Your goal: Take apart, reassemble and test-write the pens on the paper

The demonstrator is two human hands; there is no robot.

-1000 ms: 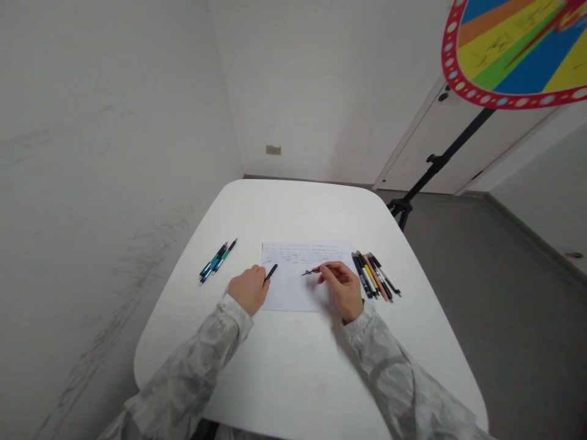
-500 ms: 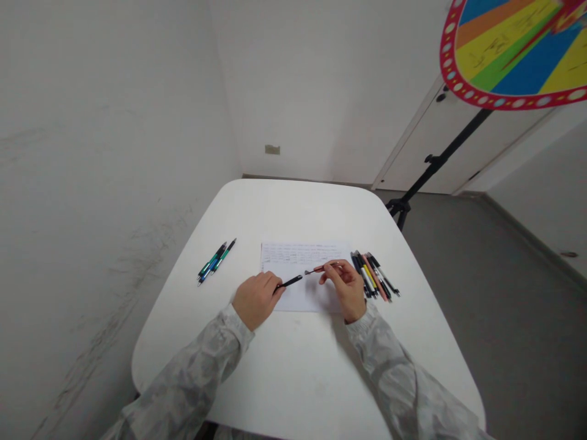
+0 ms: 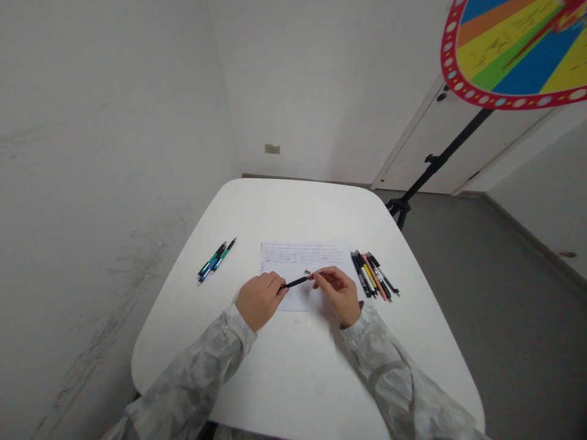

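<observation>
My left hand (image 3: pixel 260 299) is closed round one end of a slim black pen barrel (image 3: pixel 296 282), which slants up to the right. The thumb and fingertips of my right hand (image 3: pixel 337 292) pinch at the barrel's other end. A small silvery piece (image 3: pixel 307 272) sticks out beside those fingertips; the rest of the reddish-brown pen part it belongs to is mostly hidden by the fingers. Both hands are above a sheet of paper (image 3: pixel 298 300) with handwritten lines on its upper half. Whether the two pen pieces are joined, I cannot tell.
On the white table (image 3: pixel 293 211), several green and blue pens (image 3: pixel 215 263) lie at the left. A row of several black, white, yellow and pink pens (image 3: pixel 373 276) lies right of the paper. Beyond the table's right side stands a colourful wheel (image 3: pixel 518 55) on a black stand (image 3: pixel 452 150).
My right hand has moved slightly left and down, bringing the reddish-brown part against the black barrel's end; a gap showed between them before. The left hand has barely shifted.
</observation>
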